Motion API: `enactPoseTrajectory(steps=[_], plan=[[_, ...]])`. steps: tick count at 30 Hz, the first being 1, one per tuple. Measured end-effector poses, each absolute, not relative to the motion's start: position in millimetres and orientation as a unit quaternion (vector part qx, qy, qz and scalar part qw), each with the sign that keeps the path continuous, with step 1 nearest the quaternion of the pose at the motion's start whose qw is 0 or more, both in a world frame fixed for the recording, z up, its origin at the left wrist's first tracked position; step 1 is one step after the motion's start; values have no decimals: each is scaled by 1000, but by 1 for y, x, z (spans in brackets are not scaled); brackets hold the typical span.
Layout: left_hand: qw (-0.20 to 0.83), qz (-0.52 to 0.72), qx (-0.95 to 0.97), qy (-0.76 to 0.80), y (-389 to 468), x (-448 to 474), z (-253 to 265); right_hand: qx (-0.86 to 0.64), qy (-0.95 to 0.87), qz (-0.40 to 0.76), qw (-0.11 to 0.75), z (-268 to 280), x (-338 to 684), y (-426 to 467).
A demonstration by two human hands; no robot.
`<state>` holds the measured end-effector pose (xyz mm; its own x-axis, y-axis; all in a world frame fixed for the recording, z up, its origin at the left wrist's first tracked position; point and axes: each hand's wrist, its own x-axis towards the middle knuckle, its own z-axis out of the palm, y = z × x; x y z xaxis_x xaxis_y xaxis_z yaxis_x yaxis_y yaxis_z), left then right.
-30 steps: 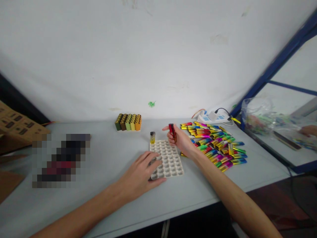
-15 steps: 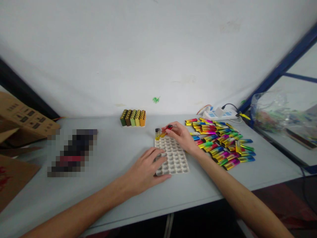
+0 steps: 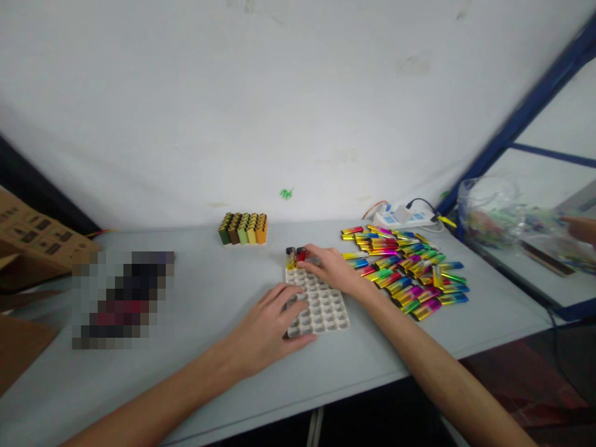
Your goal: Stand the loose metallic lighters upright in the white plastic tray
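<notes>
A white tray (image 3: 319,308) with rows of small cells lies on the table in front of me. My left hand (image 3: 274,313) holds its near left corner, fingers over the left edge and thumb along the near edge. In the far left cell a yellow lighter (image 3: 291,259) with a black top stands upright. Beside it a red lighter (image 3: 300,254) is upright in the far row, pinched in the fingers of my right hand (image 3: 328,267). My palm hides part of the tray's right side. Many shiny coloured lighters (image 3: 405,270) lie loosely piled right of my right hand.
A block of upright lighters (image 3: 244,230) stands near the wall. A power strip (image 3: 404,216) with cables sits at the back right. Cardboard boxes (image 3: 41,239) and a blurred-out object (image 3: 125,301) are at left. Beyond the blue frame are plastic bags (image 3: 493,211) and another person's hand (image 3: 582,228).
The red lighter, tilted in my right hand before, now stands upright beside the yellow one. My left hand stays on the tray. Another person's hand has appeared at far right; the view has shifted slightly.
</notes>
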<state>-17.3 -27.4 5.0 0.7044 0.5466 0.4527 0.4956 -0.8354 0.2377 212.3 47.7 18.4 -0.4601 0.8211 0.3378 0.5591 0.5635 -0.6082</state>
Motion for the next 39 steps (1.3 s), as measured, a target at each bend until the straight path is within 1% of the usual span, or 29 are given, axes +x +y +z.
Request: enactPoseTrajectory(steps=[2, 4, 7, 9, 14, 17, 19, 21, 25, 28, 34, 39], plan=[[51, 262, 922, 282, -27, -18, 6, -409, -838, 202, 299, 22, 222, 49], [54, 265, 921, 281, -27, -19, 6, -421, -832, 174, 316, 25, 240, 54], [60, 266, 922, 277, -26, -20, 7, -491, -799, 75, 339, 25, 278, 66], [61, 265, 922, 275, -26, -20, 7, -525, -789, 44, 316, 24, 304, 72], [61, 261, 923, 276, -26, -19, 7, -504, -828, 82, 233, 28, 346, 72], [65, 264, 923, 274, -26, -18, 6, -505, -838, 97, 181, 29, 348, 70], [66, 263, 923, 274, -26, -18, 6, -520, -833, 94, 166, 28, 344, 69], [67, 262, 922, 276, -26, -19, 5, -535, -820, 88, 186, 28, 337, 68], [65, 258, 923, 277, -26, -19, 6, -544, -780, 119, 286, 34, 318, 62], [64, 253, 924, 278, -26, -19, 6, -534, -772, 109, 328, 44, 305, 56], [64, 256, 923, 279, -26, -19, 5, -515, -780, 92, 344, 48, 294, 56], [64, 263, 924, 272, -26, -19, 4, -512, -794, 64, 321, 35, 296, 65]])
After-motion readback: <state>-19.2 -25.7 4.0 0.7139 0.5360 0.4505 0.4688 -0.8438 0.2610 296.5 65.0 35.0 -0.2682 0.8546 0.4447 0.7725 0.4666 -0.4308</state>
